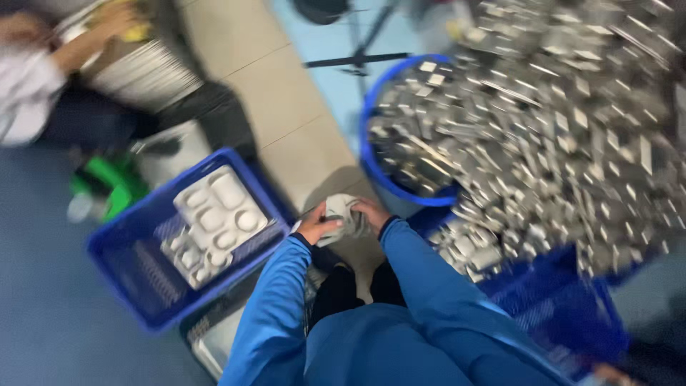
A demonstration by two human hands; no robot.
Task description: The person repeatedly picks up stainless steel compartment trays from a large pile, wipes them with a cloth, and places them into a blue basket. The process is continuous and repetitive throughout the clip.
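Both hands, left (pixel 314 227) and right (pixel 371 213), grip a crumpled cloth (pixel 341 214). Blue crate (pixel 136 282) with white trays (pixel 214 221) left; metal-parts heap (pixel 543 136) right.

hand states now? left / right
Left hand: closed on the grey cloth.
Right hand: gripping the same cloth.

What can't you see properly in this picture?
All in the head view:
- Pale thing held between left hand and right hand: blur and the fingers hide what it is.
- Heap of shiny metal pieces: motion blur smears their shapes.
- Another person's hand, top left: blurred, its yellow item unclear.
- White moulded trays in blue crate: details too blurred.
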